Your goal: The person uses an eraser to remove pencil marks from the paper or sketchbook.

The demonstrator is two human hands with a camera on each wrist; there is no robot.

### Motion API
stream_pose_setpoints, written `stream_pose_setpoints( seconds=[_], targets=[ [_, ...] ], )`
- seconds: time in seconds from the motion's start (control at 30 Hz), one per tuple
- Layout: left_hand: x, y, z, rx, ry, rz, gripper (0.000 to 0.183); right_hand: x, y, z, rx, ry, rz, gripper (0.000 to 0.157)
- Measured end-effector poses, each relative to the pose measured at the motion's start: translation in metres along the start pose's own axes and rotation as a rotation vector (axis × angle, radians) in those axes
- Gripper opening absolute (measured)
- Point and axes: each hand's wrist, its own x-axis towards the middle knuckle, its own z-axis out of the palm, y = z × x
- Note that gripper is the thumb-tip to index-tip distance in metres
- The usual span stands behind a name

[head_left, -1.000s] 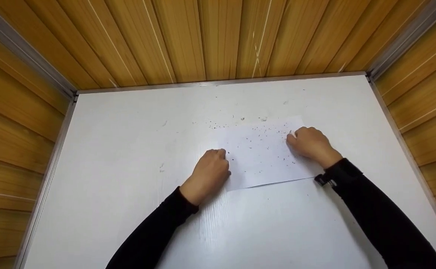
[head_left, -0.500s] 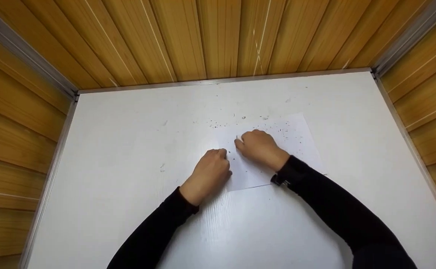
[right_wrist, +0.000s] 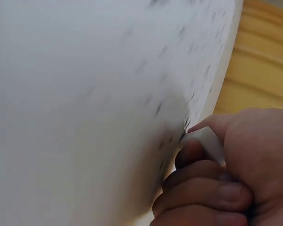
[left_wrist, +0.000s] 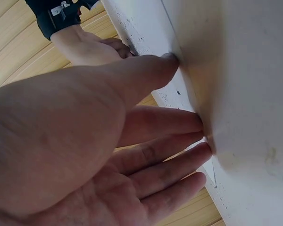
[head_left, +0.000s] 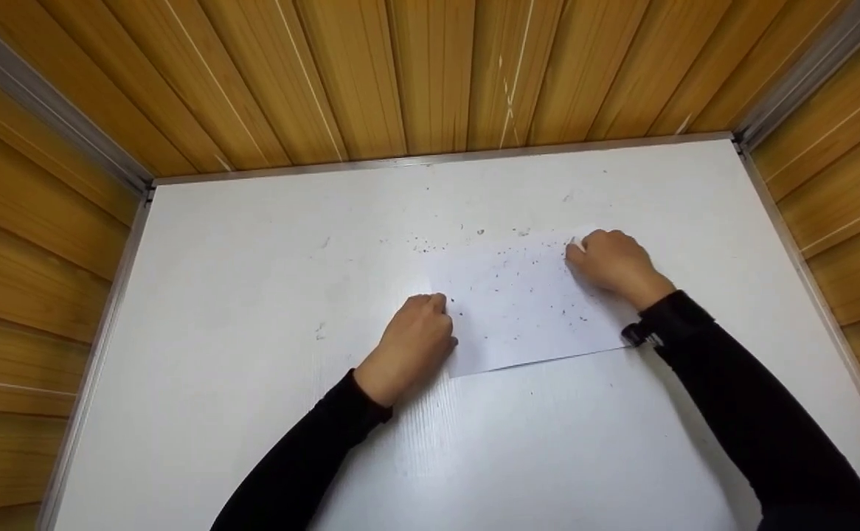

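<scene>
A white sheet of paper lies on the white table, sprinkled with small dark crumbs. My right hand is over the sheet's far right part and grips a white eraser between thumb and curled fingers. One worn end of the eraser meets the paper in the right wrist view. At the sheet's left edge, my left hand presses down with thumb and fingertips. Its fingers look fairly straight in the left wrist view, the palm raised off the surface.
More dark crumbs are scattered on the table just beyond the sheet. Faint smudges mark the tabletop to the left. Wood-look panels wall in the table at the back and on both sides.
My right hand with the eraser swept left across the sheet, then back right to its far right part. Some crumbs on the paper have shifted. The left hand has stayed in place.
</scene>
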Motion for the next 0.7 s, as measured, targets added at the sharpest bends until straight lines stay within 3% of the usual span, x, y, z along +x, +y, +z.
stream_pose_setpoints(
  seconds=[0.1,0.2,0.33,0.47,0.53,0.7],
  targets=[
    [0.001,0.0,0.001,0.003,0.001,-0.005,0.021,-0.001,0.007,-0.003,-0.023,0.019,0.005,0.058],
    [0.001,0.0,0.002,-0.009,-0.007,0.001,0.019,-0.008,-0.004,0.003,-0.026,0.044,0.0,0.058],
    [0.001,0.001,0.002,-0.042,-0.036,-0.008,0.025,-0.029,-0.044,0.027,0.049,0.012,-0.037,0.056],
    [0.001,0.001,0.0,-0.026,-0.053,-0.024,0.039,-0.05,-0.09,0.056,0.071,-0.056,-0.159,0.048],
    [0.001,0.002,0.001,-0.003,-0.05,-0.021,0.042,-0.055,-0.102,0.068,0.042,-0.037,-0.217,0.046],
    [0.002,0.002,0.001,0.001,-0.055,-0.035,0.041,-0.058,-0.098,0.074,0.005,-0.001,-0.209,0.044]
  ],
)
